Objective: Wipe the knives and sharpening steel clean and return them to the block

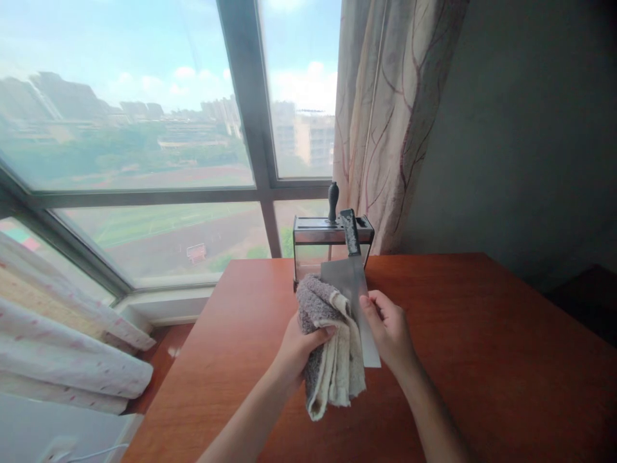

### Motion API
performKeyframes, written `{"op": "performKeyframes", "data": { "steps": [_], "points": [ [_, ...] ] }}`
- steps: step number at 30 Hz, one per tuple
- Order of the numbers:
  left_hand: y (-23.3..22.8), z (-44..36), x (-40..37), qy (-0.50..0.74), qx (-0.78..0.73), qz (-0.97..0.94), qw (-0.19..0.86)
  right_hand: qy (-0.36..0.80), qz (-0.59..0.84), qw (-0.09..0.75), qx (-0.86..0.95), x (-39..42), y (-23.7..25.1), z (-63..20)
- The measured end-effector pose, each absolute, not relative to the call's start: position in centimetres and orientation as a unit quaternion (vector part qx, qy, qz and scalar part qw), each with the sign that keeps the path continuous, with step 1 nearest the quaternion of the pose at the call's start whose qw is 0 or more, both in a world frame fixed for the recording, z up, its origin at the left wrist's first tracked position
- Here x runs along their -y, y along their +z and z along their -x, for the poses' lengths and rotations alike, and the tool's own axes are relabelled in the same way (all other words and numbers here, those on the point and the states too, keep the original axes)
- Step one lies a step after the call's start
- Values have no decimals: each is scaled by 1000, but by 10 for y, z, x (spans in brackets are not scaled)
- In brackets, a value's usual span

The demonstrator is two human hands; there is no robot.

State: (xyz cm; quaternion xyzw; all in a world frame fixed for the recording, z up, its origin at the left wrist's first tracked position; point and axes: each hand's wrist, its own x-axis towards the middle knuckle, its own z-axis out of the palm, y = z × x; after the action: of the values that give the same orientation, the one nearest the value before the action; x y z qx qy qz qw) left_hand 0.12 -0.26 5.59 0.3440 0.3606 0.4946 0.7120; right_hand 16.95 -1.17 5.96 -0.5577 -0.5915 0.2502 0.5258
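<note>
1. Left hand (pixel 299 347): closed around a folded grey-and-cream towel (pixel 330 350), thumb on top; the towel's loose end hangs below the fist.
2. Right hand (pixel 388 331): fingers curled onto the right edge of a cleaver (pixel 354 292), gripping the blade itself, not the handle.
3. Cleaver: held above the table (pixel 482 360), blade broad face toward the camera, dark handle pointing to 12 o'clock, away from the person. The lower end of the blade shows at 6 o'clock of the right hand.
4. Towel lies against the left side of the blade, at 9 o'clock of it, touching; it covers part of the steel.
5. Knife block (pixel 332 241): stands at the far table edge, at 12 o'clock of the hands, just behind the cleaver handle. One dark handle (pixel 333 200) sticks up from it.
6. Curtain (pixel 385 116) hangs at 1 o'clock of the block; window (pixel 144 128) fills 10 to 12 o'clock.
</note>
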Motion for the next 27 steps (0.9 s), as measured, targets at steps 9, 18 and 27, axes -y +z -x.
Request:
{"op": "performKeyframes", "data": {
  "steps": [9, 18, 27],
  "points": [
    [53, 5, -2, 506, -369, -343, 700, 258, 564, 516, 591, 14, 54, -151],
    [50, 15, -11, 551, -366, -315, 681, 287, 538, 474, 635, 23, 53, -151],
    [46, 27, -19, 576, -391, -211, 687, 180, 572, 524, 605, 24, 63, -162]
  ]
}}
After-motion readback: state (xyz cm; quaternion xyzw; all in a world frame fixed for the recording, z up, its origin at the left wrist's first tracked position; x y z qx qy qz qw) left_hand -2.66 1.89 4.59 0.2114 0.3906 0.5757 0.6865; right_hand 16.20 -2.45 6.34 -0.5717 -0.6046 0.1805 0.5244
